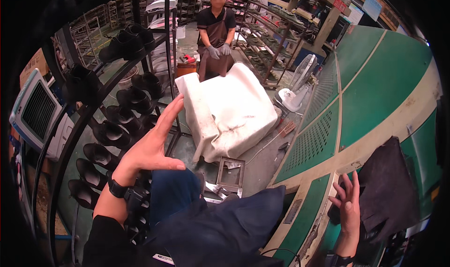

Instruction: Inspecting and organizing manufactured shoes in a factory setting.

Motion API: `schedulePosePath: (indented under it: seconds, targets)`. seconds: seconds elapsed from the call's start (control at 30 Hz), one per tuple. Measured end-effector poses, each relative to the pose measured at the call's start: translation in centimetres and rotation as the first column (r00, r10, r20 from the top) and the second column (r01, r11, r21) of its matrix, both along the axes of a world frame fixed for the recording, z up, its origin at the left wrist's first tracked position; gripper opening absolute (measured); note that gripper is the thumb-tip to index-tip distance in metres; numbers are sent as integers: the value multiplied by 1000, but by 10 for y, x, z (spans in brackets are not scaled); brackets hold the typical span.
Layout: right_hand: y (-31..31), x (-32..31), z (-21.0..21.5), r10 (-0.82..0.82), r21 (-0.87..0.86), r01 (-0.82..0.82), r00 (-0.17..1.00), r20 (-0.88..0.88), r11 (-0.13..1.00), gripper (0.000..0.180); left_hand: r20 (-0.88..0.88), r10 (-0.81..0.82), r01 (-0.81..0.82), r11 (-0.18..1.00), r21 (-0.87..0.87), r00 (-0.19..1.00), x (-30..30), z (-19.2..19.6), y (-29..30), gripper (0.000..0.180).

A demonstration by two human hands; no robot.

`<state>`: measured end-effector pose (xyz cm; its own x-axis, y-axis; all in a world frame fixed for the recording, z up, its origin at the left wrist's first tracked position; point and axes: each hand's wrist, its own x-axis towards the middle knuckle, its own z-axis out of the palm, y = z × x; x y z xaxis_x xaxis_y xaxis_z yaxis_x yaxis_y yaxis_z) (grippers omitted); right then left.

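Note:
My left hand (152, 143) is raised with fingers spread, holding nothing, beside a curved black rack (86, 114) of black shoes (123, 45). Low on the right, my right hand (348, 206) is open with fingers apart, its fingertips touching or just at the edge of a dark leather piece (386, 187) that lies on the green machine housing (370, 89). A black watch sits on my left wrist.
A large white cloth-covered block (232, 110) stands in front of me. Behind it a person in a dark apron and grey gloves (216, 37) stands. A white fan (297, 86), shelving with shoe parts (269, 37) and a white appliance (35, 114) surround the spot.

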<state>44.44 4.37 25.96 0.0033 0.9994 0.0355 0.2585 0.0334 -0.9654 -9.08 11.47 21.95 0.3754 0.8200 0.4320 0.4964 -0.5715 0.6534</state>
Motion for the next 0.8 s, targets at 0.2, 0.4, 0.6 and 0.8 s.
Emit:
schedulePosePath:
  seconds: [0.2, 0.4, 0.6, 0.8]
  targets:
    - [46, -31, -2, 9, 154, -17, 998, 55, 988, 125, 406, 47, -62, 998, 23, 913, 22, -14, 31, 152]
    - [85, -72, -47, 329, -58, -326, 942, 59, 944, 106, 408, -6, 33, 998, -58, 913, 48, -37, 45, 146]
    - [67, -62, -99, 135, -372, -200, 972, -193, 906, 83, 320, 92, -22, 976, -216, 943, 8, -101, 16, 118]
    - [67, -86, -94, 417, -332, -348, 894, 166, 877, 81, 371, 70, 110, 890, -443, 926, 35, -169, -29, 106]
